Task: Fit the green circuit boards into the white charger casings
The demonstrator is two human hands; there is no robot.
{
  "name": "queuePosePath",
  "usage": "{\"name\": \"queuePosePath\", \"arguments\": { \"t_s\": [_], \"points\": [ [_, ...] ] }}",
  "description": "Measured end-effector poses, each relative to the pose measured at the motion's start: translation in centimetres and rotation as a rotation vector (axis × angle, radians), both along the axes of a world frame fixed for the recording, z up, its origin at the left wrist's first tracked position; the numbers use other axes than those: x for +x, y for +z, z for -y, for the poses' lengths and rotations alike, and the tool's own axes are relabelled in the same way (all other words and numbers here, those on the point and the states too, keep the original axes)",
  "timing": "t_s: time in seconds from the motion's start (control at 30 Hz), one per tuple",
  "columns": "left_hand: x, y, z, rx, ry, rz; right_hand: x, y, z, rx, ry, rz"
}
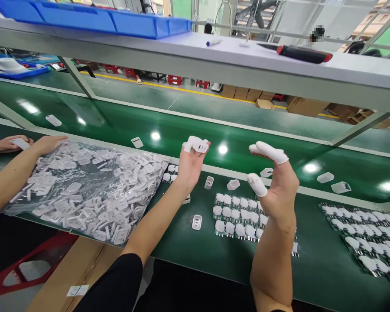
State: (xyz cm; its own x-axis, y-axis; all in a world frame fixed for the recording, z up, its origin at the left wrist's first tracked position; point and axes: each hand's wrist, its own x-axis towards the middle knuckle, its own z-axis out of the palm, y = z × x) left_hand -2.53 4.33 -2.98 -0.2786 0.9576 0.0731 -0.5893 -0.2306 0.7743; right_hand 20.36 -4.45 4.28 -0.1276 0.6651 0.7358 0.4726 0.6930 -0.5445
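Note:
My left hand (191,168) is raised over the bench by the green conveyor, closed on a white charger casing (200,147) whose face shows port slots. White finger cots cover some of its fingertips. To the right, my right hand (277,186) is up with thumb and fingers apart and nothing between them; it wears white finger cots too. Below it, partly hidden by the forearm, lie rows of circuit boards (235,214) with white round tops. Two white casings (209,182) stand on the bench between my hands, and another casing (196,222) lies nearer me.
A plastic bag of white parts (117,186) spreads at left, with a co-worker's hand (50,145) at its edge. More boards (370,234) lie at right. Loose casings (325,177) sit on the green belt (188,141). Overhead, a shelf (234,60) carries a blue tray (133,26) and a screwdriver (302,54).

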Motion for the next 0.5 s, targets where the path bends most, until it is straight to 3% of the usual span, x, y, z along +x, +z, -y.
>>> {"name": "queuePosePath", "arguments": {
  "t_s": [0.17,0.33,0.5],
  "points": [
    [-3.1,-4.9,-5.1,0.077,0.175,-0.486,-0.3,-0.5,-1.2,-0.076,-0.025,0.039],
    [-6.6,-9.1,-7.1,0.005,0.068,-0.686,-1.2,-1.4,-2.6,-0.145,-0.003,0.078],
    [-8.3,-11.1,-7.8,-0.062,-0.004,-0.889,-1.4,-1.7,-2.8,-0.183,-0.009,0.105]
  ]
}}
